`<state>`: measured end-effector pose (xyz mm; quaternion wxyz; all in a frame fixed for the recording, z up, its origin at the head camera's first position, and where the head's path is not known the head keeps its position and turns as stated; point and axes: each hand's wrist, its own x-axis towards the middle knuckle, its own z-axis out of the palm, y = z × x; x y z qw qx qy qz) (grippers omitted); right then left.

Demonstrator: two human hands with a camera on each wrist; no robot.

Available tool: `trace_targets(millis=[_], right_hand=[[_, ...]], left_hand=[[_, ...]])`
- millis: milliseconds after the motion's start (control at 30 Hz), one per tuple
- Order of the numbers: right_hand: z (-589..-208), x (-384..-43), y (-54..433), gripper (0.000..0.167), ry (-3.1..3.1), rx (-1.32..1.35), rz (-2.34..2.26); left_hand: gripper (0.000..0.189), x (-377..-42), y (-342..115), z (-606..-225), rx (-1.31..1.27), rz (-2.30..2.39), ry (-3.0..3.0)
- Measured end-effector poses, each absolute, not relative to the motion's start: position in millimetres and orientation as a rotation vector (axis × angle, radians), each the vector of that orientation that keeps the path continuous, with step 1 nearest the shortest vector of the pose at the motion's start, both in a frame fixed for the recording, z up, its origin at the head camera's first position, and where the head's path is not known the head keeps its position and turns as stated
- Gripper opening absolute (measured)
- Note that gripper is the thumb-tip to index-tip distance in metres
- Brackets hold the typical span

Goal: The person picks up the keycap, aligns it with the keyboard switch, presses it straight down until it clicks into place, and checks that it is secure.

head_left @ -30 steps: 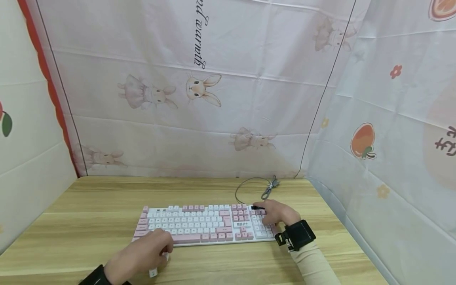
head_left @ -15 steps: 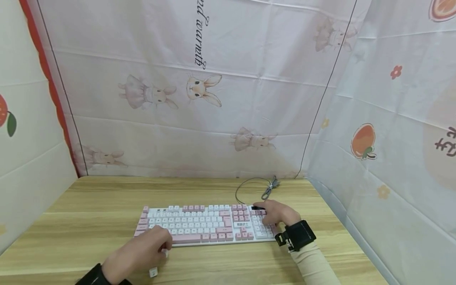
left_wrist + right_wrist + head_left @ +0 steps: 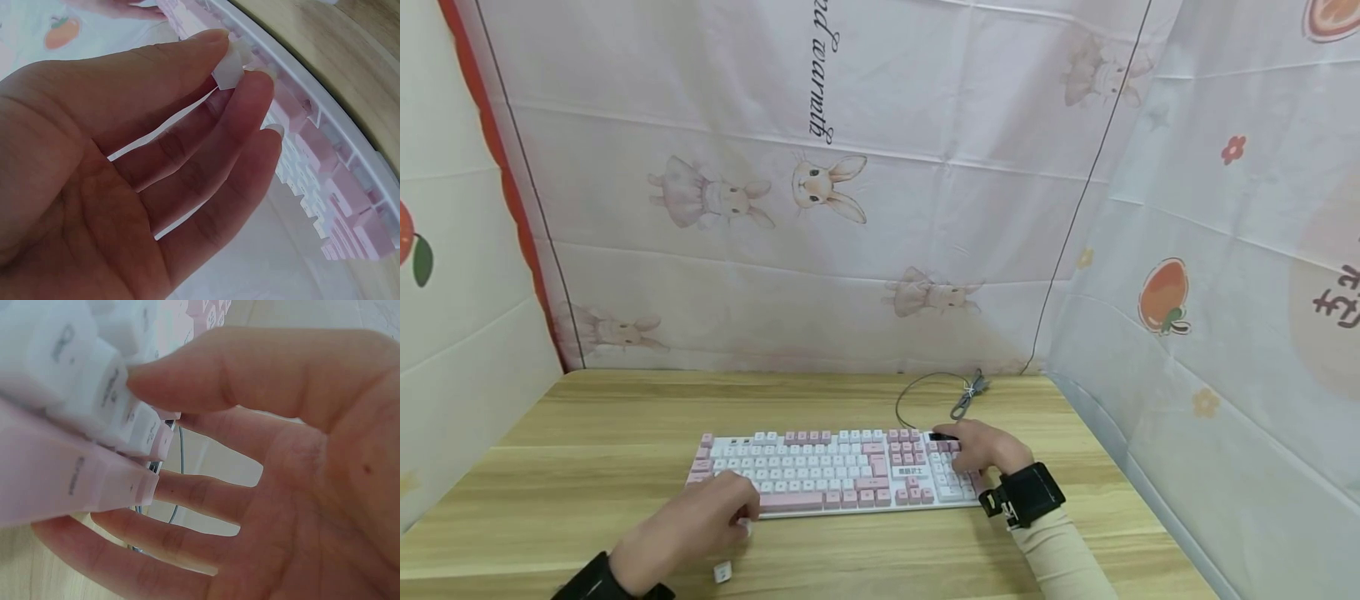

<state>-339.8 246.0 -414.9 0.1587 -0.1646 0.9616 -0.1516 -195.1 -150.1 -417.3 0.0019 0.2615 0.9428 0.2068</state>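
Observation:
A white and pink keyboard (image 3: 808, 462) lies on the wooden table. My left hand (image 3: 696, 521) is at its front left corner, covering some of the keys. Between thumb and fingers it pinches a small white keycap (image 3: 229, 67), seen just off the keyboard's front edge. Another white keycap (image 3: 722, 572) rests on the table beneath that hand. At the right end, my right hand (image 3: 988, 446) grips the keyboard. In the right wrist view its thumb (image 3: 187, 378) presses on the number pad keys while the other fingers reach around the side.
A grey cable (image 3: 961, 408), tied in a bundle, lies behind the keyboard. Bare wooden table top (image 3: 550, 467) extends left of it. Printed cloth (image 3: 880, 208) hangs behind the table and along both sides.
My left hand has shifted slightly left and away from me, with the pinched keycap. The right hand, the keyboard and the loose keycap stay where they were.

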Motion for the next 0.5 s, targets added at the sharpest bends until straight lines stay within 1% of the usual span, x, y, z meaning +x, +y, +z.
trace_targets(millis=[133, 500], right_hand=[[-415.2, -339.1, 245.9, 0.08, 2.748, -0.473, -0.443], [-416.4, -340.6, 246.4, 0.08, 2.753, -0.483, -0.43]], left_hand=[[0.02, -194.1, -152.5, -416.8, 0.875, 0.654, 2.99], [0.015, -202.0, -156.2, -407.8, 0.868, 0.666, 2.923]])
